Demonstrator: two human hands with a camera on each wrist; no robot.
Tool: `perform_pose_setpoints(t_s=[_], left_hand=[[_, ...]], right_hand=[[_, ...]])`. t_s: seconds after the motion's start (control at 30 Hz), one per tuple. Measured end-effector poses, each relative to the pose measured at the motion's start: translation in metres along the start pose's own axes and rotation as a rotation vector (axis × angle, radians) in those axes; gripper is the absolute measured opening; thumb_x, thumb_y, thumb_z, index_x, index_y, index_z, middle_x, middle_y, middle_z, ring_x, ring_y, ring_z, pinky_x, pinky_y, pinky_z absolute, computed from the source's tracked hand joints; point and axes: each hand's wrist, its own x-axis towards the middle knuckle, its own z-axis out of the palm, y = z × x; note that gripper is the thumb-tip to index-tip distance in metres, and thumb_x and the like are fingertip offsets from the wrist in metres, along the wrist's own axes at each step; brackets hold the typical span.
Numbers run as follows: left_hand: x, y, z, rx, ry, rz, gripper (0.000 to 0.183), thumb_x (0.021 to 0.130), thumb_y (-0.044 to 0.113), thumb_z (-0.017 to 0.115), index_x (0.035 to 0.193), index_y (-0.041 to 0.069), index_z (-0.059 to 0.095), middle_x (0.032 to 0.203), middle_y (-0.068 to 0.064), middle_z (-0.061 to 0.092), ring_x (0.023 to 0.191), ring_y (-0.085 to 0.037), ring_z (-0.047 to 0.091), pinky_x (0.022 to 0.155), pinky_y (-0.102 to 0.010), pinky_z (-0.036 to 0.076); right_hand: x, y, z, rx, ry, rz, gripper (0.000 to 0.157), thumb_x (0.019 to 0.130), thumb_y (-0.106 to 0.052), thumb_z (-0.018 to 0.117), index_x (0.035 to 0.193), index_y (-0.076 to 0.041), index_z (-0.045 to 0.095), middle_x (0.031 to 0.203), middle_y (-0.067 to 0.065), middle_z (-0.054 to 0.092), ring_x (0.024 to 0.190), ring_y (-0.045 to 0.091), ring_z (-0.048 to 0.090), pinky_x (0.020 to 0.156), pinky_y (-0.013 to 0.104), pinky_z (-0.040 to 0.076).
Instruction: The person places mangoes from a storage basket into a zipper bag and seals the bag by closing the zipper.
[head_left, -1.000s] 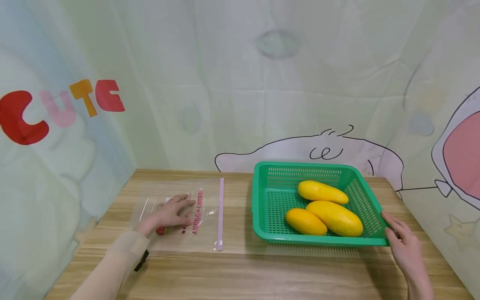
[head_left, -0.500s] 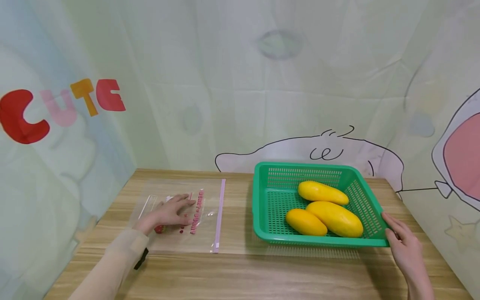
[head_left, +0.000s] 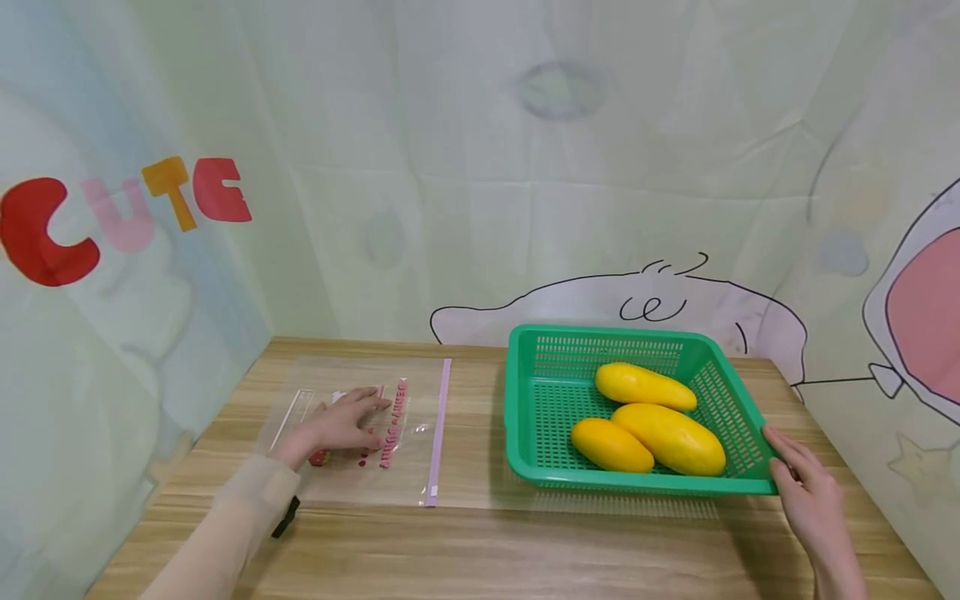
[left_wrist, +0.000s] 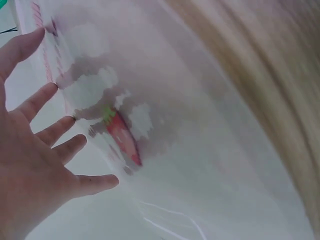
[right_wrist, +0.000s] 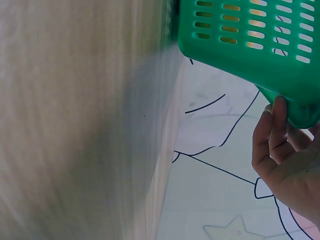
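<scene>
My left hand (head_left: 341, 423) rests on a clear zip bag (head_left: 416, 467) lying flat on the table, its fingers spread. The bag has a lilac zip strip (head_left: 439, 429) on its right edge and pink lettering. In the left wrist view, a printed red strawberry (left_wrist: 123, 137) shows beside the fingers. On the right, a green plastic basket (head_left: 512, 400) holds three yellow oblong fruits, perhaps mangoes: one at the back (head_left: 645, 386), a large one (head_left: 671, 437) and a smaller one (head_left: 611, 444) in front. My right hand (head_left: 812, 500) grips the basket's right front corner, fingers curled under the rim.
The wood-grain table (head_left: 480, 550) meets a printed cloth backdrop (head_left: 472, 208) behind the basket and along both sides. A small black object (head_left: 286, 517) shows beside the left sleeve.
The bag's zip strip has swung slightly, its lower end shifting left. Both hands, the basket and the fruits have stayed in place.
</scene>
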Motion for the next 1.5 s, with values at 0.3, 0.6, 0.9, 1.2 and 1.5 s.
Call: perform_pose_setpoints(t_s=[0.3, 0.6, 0.9, 1.2, 1.5], left_hand=[[-0.003, 0.017, 0.005, 0.004, 0.112, 0.092, 0.057, 0.076, 0.017, 0.067, 0.131, 0.007, 0.056, 0.148, -0.026, 0.039, 0.137, -0.047, 0.035, 0.102, -0.076, 0.026], [-0.005, 0.035, 0.016, 0.040, 0.209, 0.088, 0.042, 0.083, 0.016, 0.067, 0.122, 0.001, 0.061, 0.126, -0.022, 0.059, 0.118, -0.044, 0.055, 0.094, -0.058, 0.048], [-0.006, 0.055, 0.021, 0.084, 0.255, 0.020, 0.034, 0.084, 0.017, 0.064, 0.115, 0.002, 0.063, 0.111, -0.013, 0.063, 0.091, -0.024, 0.058, 0.074, -0.040, 0.052], [0.004, 0.064, 0.031, 0.075, 0.308, 0.002, 0.040, 0.087, 0.022, 0.062, 0.120, 0.000, 0.061, 0.124, -0.021, 0.060, 0.119, -0.040, 0.055, 0.095, -0.055, 0.048], [0.010, 0.079, 0.030, 0.056, 0.285, -0.036, 0.045, 0.086, 0.024, 0.064, 0.124, 0.000, 0.059, 0.127, -0.023, 0.058, 0.117, -0.041, 0.055, 0.096, -0.056, 0.047]], right_hand=[[0.000, 0.000, 0.000, 0.008, 0.009, -0.006, 0.042, 0.101, -0.023, 0.042, 0.141, -0.012, 0.047, 0.123, -0.041, 0.038, 0.091, -0.018, 0.035, 0.069, 0.009, 0.032], [0.000, 0.000, 0.000, 0.007, -0.002, 0.011, 0.043, 0.101, -0.024, 0.042, 0.142, -0.012, 0.046, 0.125, -0.038, 0.038, 0.091, -0.017, 0.035, 0.069, 0.010, 0.032], [0.000, -0.001, 0.000, 0.005, 0.013, -0.012, 0.043, 0.101, -0.023, 0.042, 0.142, -0.013, 0.046, 0.132, -0.033, 0.043, 0.091, -0.019, 0.036, 0.069, 0.008, 0.033], [0.000, -0.001, -0.001, 0.017, 0.002, -0.010, 0.043, 0.101, -0.023, 0.042, 0.143, -0.012, 0.045, 0.129, -0.036, 0.041, 0.091, -0.018, 0.036, 0.069, 0.007, 0.033], [-0.001, -0.001, -0.001, 0.010, -0.022, 0.017, 0.044, 0.101, -0.024, 0.040, 0.143, -0.012, 0.044, 0.127, -0.035, 0.038, 0.092, -0.019, 0.034, 0.069, 0.009, 0.032]])
